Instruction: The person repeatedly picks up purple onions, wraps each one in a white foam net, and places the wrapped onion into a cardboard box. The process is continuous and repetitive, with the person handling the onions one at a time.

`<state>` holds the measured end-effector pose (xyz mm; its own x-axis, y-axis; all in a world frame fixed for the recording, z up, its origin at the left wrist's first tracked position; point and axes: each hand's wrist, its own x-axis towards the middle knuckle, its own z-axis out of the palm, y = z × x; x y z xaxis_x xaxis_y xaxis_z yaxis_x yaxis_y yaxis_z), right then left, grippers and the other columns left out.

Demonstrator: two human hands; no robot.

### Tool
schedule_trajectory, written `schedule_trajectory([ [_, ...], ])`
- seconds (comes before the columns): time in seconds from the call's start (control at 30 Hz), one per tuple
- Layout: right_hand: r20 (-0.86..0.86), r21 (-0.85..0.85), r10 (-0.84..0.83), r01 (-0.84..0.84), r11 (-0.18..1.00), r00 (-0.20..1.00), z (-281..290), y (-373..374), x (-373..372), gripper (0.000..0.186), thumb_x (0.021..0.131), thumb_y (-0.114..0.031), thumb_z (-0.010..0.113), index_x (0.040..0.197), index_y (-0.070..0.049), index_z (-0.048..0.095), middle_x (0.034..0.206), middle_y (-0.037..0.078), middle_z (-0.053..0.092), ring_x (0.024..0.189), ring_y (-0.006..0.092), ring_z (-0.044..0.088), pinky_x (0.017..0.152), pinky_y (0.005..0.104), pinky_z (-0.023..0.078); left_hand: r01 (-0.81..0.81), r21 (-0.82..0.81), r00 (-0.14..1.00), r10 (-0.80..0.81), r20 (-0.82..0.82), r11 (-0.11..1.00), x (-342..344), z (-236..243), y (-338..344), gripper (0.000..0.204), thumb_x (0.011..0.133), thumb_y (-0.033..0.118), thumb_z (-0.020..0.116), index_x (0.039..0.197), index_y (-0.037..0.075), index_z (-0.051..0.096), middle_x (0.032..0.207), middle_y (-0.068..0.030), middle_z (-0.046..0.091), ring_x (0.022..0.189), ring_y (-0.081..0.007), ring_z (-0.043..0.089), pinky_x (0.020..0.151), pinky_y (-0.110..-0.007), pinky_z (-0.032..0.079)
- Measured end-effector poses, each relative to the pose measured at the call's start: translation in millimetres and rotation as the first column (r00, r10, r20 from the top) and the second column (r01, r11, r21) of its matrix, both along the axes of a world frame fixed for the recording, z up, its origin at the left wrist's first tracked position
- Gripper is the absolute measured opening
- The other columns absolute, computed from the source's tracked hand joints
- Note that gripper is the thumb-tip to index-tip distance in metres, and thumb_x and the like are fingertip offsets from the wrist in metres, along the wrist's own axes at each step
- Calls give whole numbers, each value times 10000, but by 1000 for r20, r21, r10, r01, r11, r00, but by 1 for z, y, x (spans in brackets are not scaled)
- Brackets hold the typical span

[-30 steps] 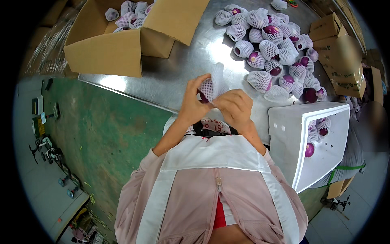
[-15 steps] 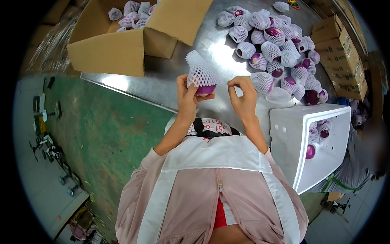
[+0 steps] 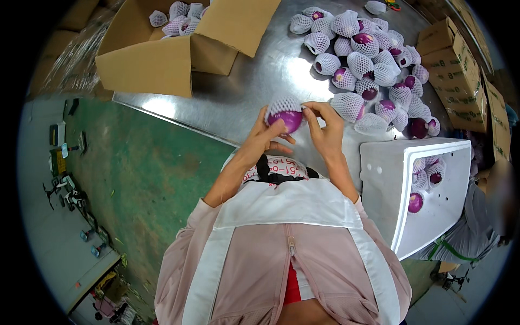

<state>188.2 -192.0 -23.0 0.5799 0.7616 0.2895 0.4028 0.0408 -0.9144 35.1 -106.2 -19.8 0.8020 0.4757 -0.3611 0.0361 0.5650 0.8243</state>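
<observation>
My left hand (image 3: 264,134) is closed around a round purple vegetable, by its look a red onion (image 3: 285,121). A white foam net sleeve (image 3: 283,103) covers its far part, while the glossy near side is bare. Just to the right, my right hand (image 3: 325,127) has thumb and forefinger pinched together at the onion's edge. Whatever lies between those fingertips is too small to make out. Beyond the right hand, several more netted onions (image 3: 360,65) are heaped on the metal table (image 3: 254,81). A flattened foam net (image 3: 371,124) lies at the heap's near side.
An open cardboard box (image 3: 146,67) with netted onions stands at the far left. On the right, a white foam box (image 3: 387,162) lies tipped on its side with some onions inside. Cartons (image 3: 455,81) are stacked behind it, and a person (image 3: 498,200) is at the right edge.
My left hand has turned the onion and moved it right, toward my right hand. The sleeve's loose upper end no longer stands up. My right fingertips now meet the onion's edge.
</observation>
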Motion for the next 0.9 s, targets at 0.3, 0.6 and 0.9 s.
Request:
schedule_trajectory([
  [0.3, 60, -100, 268, -261, 960, 962, 11, -19, 5, 587, 665, -144, 768, 1197, -50, 539, 1210, 135, 518, 1061, 266, 545, 825, 326, 481, -3, 182, 991, 28, -133, 983, 5, -8, -15, 593, 900, 325, 583, 1335, 66, 274, 1009, -117, 563, 809, -151, 605, 575, -283, 560],
  [0.6, -115, -75, 204, -213, 974, 972, -4, -46, 21, 634, 662, -129, 763, 1241, -49, 517, 1215, 115, 518, 1079, 219, 540, 814, 311, 475, -104, 592, 957, 243, -160, 799, 18, -10, -49, 157, 961, 178, 463, 954, 22, 446, 711, -99, 580, 543, -141, 582, 515, -272, 489],
  [0.9, 55, -48, 126, -123, 991, 991, -10, -46, 13, 624, 637, -74, 730, 1216, -19, 504, 1175, 166, 504, 1087, 308, 505, 912, 363, 427, -49, 796, 966, 231, -115, 603, 15, -9, -58, 152, 928, 173, 521, 962, 27, 492, 729, -102, 565, 618, -152, 573, 547, -273, 465],
])
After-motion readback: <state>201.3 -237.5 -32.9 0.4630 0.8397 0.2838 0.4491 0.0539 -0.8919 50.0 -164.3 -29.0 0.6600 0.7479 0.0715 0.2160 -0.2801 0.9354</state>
